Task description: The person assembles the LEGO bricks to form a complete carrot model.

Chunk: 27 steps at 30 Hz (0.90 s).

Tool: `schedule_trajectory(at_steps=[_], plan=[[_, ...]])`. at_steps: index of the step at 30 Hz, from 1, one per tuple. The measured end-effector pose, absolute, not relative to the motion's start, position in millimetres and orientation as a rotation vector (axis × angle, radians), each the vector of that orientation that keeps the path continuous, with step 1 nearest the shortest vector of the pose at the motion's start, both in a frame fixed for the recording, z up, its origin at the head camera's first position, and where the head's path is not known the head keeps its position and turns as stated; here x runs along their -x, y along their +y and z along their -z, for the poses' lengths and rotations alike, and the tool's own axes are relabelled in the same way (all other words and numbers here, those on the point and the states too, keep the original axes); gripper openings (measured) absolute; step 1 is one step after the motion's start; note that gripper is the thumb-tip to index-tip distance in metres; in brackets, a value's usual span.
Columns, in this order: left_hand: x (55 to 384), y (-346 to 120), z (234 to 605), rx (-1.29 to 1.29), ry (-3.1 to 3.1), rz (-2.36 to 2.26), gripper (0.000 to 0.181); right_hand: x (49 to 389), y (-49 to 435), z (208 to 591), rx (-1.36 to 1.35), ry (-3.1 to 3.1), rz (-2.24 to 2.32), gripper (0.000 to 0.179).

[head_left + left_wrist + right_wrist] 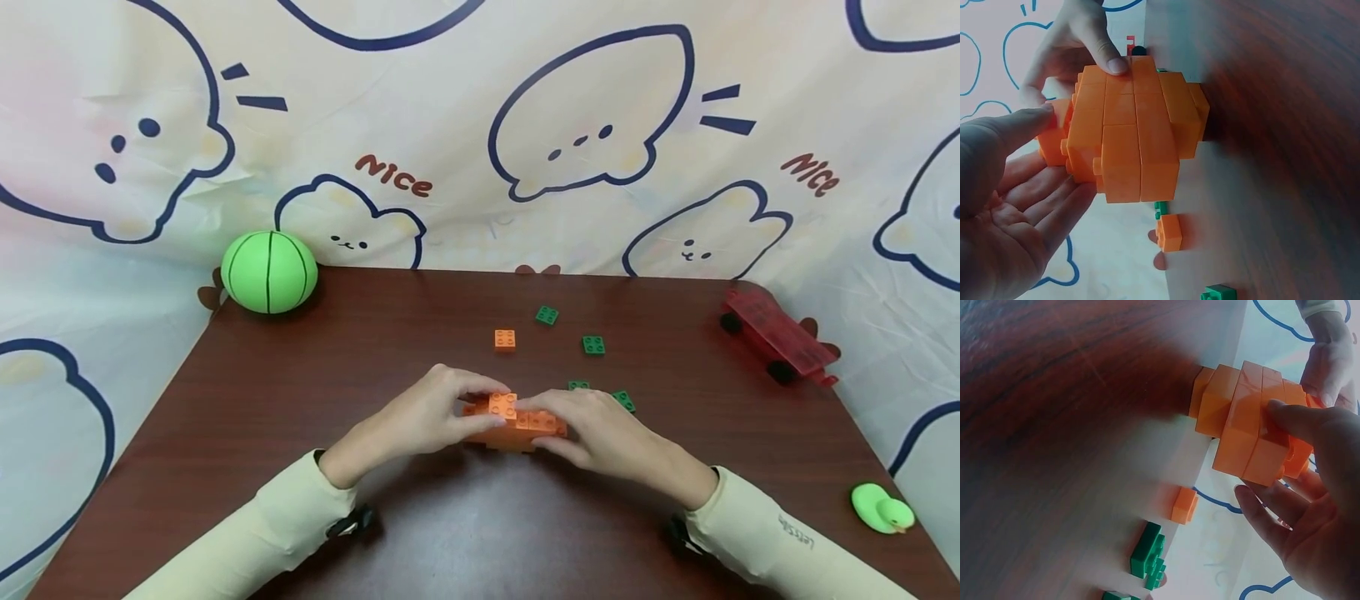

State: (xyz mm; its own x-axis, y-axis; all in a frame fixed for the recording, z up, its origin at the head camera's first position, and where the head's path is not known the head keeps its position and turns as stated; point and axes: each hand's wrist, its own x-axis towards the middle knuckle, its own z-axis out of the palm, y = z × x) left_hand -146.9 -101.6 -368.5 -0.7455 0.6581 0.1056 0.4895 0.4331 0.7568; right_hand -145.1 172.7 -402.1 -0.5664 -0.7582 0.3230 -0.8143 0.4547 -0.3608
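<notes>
A stepped block of joined orange toy bricks stands on the table between the two hands, narrower at its bottom than in its middle. On its top sits a small square orange brick, which the left hand pinches between thumb and fingers. From the other side the right hand grips the block; in the right wrist view its thumb presses the block's near face, with the fingers behind. Beyond the hands lies a loose orange brick.
Several green bricks lie beyond and beside the right hand. A green ball is at the back left corner, a red toy car at the back right. A green toy duck sits by the right edge. Patterned cloth hangs behind the table.
</notes>
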Motion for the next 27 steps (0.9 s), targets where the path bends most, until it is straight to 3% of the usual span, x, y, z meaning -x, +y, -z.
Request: schedule_trajectory(at_steps=[27], plan=[[142.1, -105.9, 381.2, -0.952, 2.480, -1.274, 0.040, 148.6, 173.1, 402.3, -1.464, -2.572, -0.734, 0.052]])
